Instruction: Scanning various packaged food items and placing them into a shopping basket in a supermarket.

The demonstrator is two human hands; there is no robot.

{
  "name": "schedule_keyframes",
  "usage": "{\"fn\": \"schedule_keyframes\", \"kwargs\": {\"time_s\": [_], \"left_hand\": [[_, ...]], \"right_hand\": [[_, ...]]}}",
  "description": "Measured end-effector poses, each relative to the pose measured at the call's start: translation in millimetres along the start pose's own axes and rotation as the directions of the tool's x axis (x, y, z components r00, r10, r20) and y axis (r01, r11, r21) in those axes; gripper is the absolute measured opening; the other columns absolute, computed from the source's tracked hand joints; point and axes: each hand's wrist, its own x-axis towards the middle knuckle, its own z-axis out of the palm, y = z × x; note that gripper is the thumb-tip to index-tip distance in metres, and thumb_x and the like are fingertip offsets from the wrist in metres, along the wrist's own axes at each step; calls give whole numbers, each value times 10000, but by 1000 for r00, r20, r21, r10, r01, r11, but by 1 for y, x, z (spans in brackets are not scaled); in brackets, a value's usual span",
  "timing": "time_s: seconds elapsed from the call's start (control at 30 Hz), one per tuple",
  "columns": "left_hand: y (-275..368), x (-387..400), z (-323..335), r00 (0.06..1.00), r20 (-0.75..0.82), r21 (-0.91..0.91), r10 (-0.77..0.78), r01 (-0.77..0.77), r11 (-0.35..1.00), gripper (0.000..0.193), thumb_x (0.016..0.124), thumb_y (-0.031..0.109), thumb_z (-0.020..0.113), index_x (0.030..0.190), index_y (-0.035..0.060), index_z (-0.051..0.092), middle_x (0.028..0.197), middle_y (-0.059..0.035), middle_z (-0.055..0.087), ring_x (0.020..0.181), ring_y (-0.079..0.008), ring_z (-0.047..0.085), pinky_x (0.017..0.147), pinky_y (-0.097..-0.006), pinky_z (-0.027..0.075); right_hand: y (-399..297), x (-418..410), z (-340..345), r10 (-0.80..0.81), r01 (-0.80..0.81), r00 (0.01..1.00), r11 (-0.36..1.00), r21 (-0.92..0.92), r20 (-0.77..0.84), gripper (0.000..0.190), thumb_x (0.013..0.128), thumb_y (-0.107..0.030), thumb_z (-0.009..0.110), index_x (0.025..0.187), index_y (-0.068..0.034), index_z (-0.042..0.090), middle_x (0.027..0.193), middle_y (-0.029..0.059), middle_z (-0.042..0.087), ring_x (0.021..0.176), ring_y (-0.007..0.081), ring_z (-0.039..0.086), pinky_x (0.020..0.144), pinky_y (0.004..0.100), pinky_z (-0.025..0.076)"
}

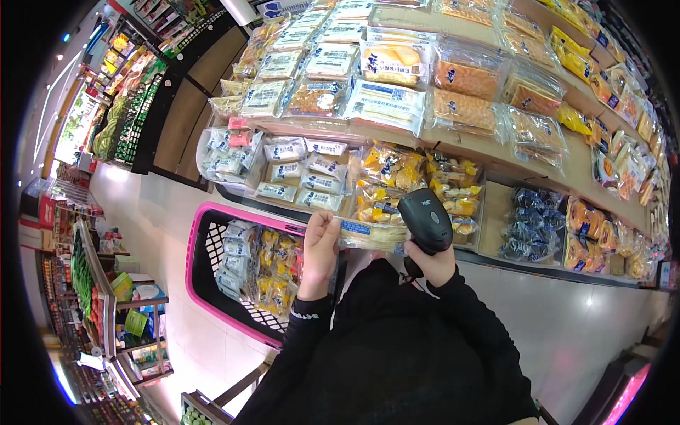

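Observation:
Between my hands is a clear-wrapped bread pack (366, 236) with a blue-and-white label. My left hand (321, 244) pinches its left end, thumb on the near side. In my right hand (435, 263) is a black handheld barcode scanner (426, 219), its rounded head pointing away from me. The right thumb lies close to the pack's right end; whether it grips the pack too, I cannot tell. Just beyond the scanner, a clear bin holds yellow-wrapped buns (392, 167). White wrapped snack packs (325, 183) fill the bin left of them.
A black shopping basket with a pink rim (234, 324) stands at my left, holding white and yellow packs. The tiered display (462, 142) carries sliced-bread packs. Dark-wrapped packs (534, 220) sit in a bin at right. A product shelf (135, 319) stands across the aisle.

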Motion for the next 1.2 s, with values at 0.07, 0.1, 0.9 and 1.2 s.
{"fn": "schedule_keyframes", "kwargs": {"time_s": [0.07, 0.1, 0.9, 1.2], "left_hand": [[-5, -9, -2, 999, -13, -53, -35, 34, 998, 53, 843, 76, 397, 877, 39, 411, 802, -59, 522, 710, -118, 532, 642, -248, 443], [-7, -13, -5, 999, -17, -52, -35, 34, 998, 53, 843, 76, 397, 877, 39, 411, 802, -59, 522, 710, -118, 532, 642, -248, 443], [-62, -60, 30, 904, -359, -151, 230, -299, 942, 105, 866, 144, 374, 925, 62, 348, 871, -62, 456, 834, -153, 486, 731, -302, 424], [-71, -66, 35, 903, -347, -152, 251, -319, 936, 94, 866, 143, 379, 905, 57, 375, 839, -49, 464, 766, -103, 475, 695, -236, 401]], "right_hand": [[4, -4, -2, -1, 1, 1000, 1000, -4, -4, 278, 694, 10, 579, 956, -6, 489, 808, 51, 554, 709, 99, 537, 628, 240, 445], [5, -6, -3, -1, 1, 1000, 1000, -12, -12, 278, 687, 0, 589, 950, -11, 498, 821, 46, 555, 728, 92, 529, 645, 238, 436], [-1, -63, -5, 91, 67, 897, 939, -338, 432, 437, 601, -33, 587, 1016, -9, 450, 909, 142, 547, 881, 273, 532, 763, 311, 407], [-1, -68, -13, 68, 153, 893, 884, -442, 446, 476, 611, -20, 568, 1062, -13, 417, 933, 152, 536, 896, 299, 516, 771, 321, 404]]}}
